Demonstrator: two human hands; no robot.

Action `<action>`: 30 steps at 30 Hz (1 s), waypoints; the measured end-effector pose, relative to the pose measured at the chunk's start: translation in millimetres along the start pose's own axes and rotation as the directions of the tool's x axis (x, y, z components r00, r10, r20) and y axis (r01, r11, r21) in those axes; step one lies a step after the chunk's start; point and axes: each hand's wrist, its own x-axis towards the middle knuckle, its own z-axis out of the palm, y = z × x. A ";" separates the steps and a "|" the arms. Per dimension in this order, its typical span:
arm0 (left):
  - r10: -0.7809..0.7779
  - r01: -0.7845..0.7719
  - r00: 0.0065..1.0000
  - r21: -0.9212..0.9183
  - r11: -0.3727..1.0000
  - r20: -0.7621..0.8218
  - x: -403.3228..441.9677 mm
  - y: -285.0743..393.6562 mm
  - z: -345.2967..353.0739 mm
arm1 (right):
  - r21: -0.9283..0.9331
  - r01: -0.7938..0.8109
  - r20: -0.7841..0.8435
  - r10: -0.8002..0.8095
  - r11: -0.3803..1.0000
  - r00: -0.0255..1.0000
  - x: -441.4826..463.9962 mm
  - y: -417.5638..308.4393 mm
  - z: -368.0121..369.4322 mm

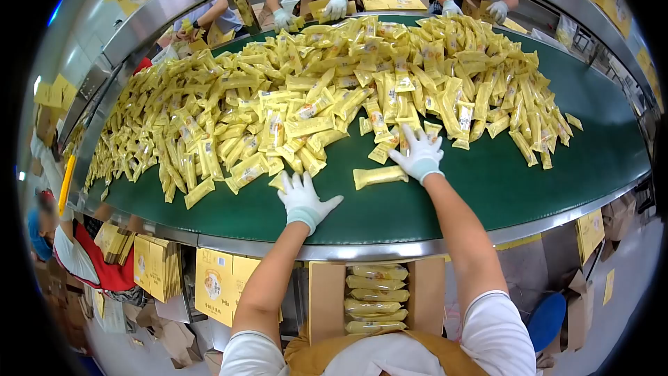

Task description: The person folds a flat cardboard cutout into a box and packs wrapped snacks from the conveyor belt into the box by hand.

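A large heap of yellow wrapped snack packets [299, 108] covers much of the green conveyor belt [334, 219]. My left hand [304, 200], in a white glove, is spread low over the belt, its fingertips at a packet on the heap's near edge. My right hand [419, 153], gloved too, lies with fingers spread on packets at the near edge. Between the hands a single packet [380, 177] lies crosswise on the belt. Below the belt's edge, in front of my body, an open cardboard box [327, 299] holds several packets [376, 297] in a stack.
A metal rail [376, 251] runs along the belt's near side. Flat yellow cartons [216, 282] stand at lower left, and a blue stool [547, 320] at lower right. Across the belt, co-workers' gloved hands [336, 5] handle packets and boxes. Another person [76, 251] is at far left.
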 end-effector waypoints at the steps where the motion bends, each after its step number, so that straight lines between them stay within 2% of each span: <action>1: 0.059 -0.059 0.998 -0.024 0.998 -0.033 -0.1 -1.0 7.5 | -0.050 0.052 -0.058 -0.055 0.997 0.997 -10.6 -6.4 5.8; 3: 0.169 -0.177 0.980 -0.072 0.982 -0.101 -3.3 -2.5 18.7 | -0.075 0.207 -0.116 -0.215 0.975 0.970 -18.1 -0.3 25.7; 4: 0.261 -0.269 0.959 -0.069 0.961 -0.107 -7.1 -4.4 21.6 | -0.057 0.298 -0.226 -0.303 0.953 0.926 -26.2 4.7 33.6; 7: 0.516 -0.526 0.846 -0.054 0.849 -0.133 -27.6 -16.3 23.4 | 0.011 0.483 -0.089 -0.480 0.875 0.873 -45.4 26.9 32.7; 8: 0.579 -0.607 0.788 -0.105 0.788 -0.209 -35.7 -21.5 20.4 | 0.018 0.530 -0.059 -0.528 0.848 0.847 -54.0 35.2 29.1; 9: 0.609 -0.648 0.760 -0.183 0.740 -0.227 -41.3 -28.9 19.7 | 0.032 0.538 -0.042 -0.537 0.842 0.843 -67.1 40.2 21.8; 12: 0.657 -0.731 0.678 -0.397 0.555 -0.329 -49.0 -52.9 21.6 | -0.092 0.482 0.037 -0.480 0.871 0.876 -102.8 54.7 -1.4; 13: 0.574 -0.670 0.740 -0.451 0.589 -0.350 -53.2 -57.2 24.8 | -0.131 0.476 0.043 -0.475 0.870 0.879 -109.7 62.0 -4.8; 15: 0.295 -0.472 0.852 -0.390 0.791 -0.433 -64.2 -52.4 25.1 | -0.171 0.487 0.025 -0.491 0.856 0.871 -120.9 74.0 -11.3; 16: 0.179 -0.307 0.920 -0.358 0.882 -0.348 -65.9 -49.1 19.6 | -0.171 0.505 0.002 -0.512 0.846 0.859 -126.6 78.5 -13.5; 17: 0.153 -0.244 0.951 -0.349 0.905 -0.269 -60.8 -49.4 20.4 | -0.170 0.522 -0.021 -0.533 0.835 0.846 -131.1 83.7 -15.2; 18: 0.121 -0.180 0.975 -0.335 0.925 -0.189 -51.5 -51.2 22.8 | -0.187 0.604 -0.118 -0.629 0.774 0.769 -128.0 94.9 -5.9; 19: 0.084 -0.114 0.990 -0.315 0.942 -0.110 -43.0 -51.7 21.6 | -0.014 0.544 -0.144 -0.540 0.839 0.829 -132.8 94.5 -8.4; 20: 0.127 -0.150 0.988 -0.340 0.928 -0.089 -35.0 -51.6 20.1 | 0.161 0.467 -0.150 -0.447 0.869 0.882 -137.9 94.1 -11.9; 21: 0.237 -0.259 0.966 -0.451 0.854 -0.105 -25.9 -53.1 25.2 | 0.331 0.377 -0.137 -0.351 0.865 0.926 -141.7 91.1 -19.0; 22: 0.371 -0.405 0.913 -0.497 0.767 -0.172 -24.2 -42.1 11.8 | 0.291 0.348 -0.201 -0.299 0.891 0.933 -143.2 85.1 -32.5; 23: 0.492 -0.538 0.836 -0.530 0.655 -0.242 -23.6 -27.4 -0.1 | 0.342 0.384 -0.317 -0.280 0.858 0.906 -138.5 82.6 -39.5; 25: 0.688 -0.665 0.698 -0.536 0.519 -0.199 -25.8 10.3 -25.1 | 0.322 0.345 -0.353 -0.226 0.882 0.908 -119.2 83.8 -46.1; 26: 0.764 -0.715 0.620 -0.528 0.458 -0.177 -22.8 28.1 -20.4 | 0.214 0.403 -0.406 -0.294 0.890 0.865 -105.2 83.6 -45.2; 27: 0.830 -0.760 0.535 -0.519 0.391 -0.157 -20.5 45.7 -16.1 | 0.120 0.345 -0.300 -0.297 0.931 0.906 -91.6 80.3 -44.3; 29: 0.913 -0.861 0.406 -0.355 0.364 -0.050 -22.4 78.5 -18.7 | -0.092 0.250 -0.087 -0.258 0.964 0.962 -68.6 73.6 -36.3; 30: 0.940 -0.908 0.340 -0.254 0.333 0.017 -21.3 90.5 -16.8 | -0.174 0.258 -0.102 -0.278 0.950 0.955 -61.0 82.1 -16.0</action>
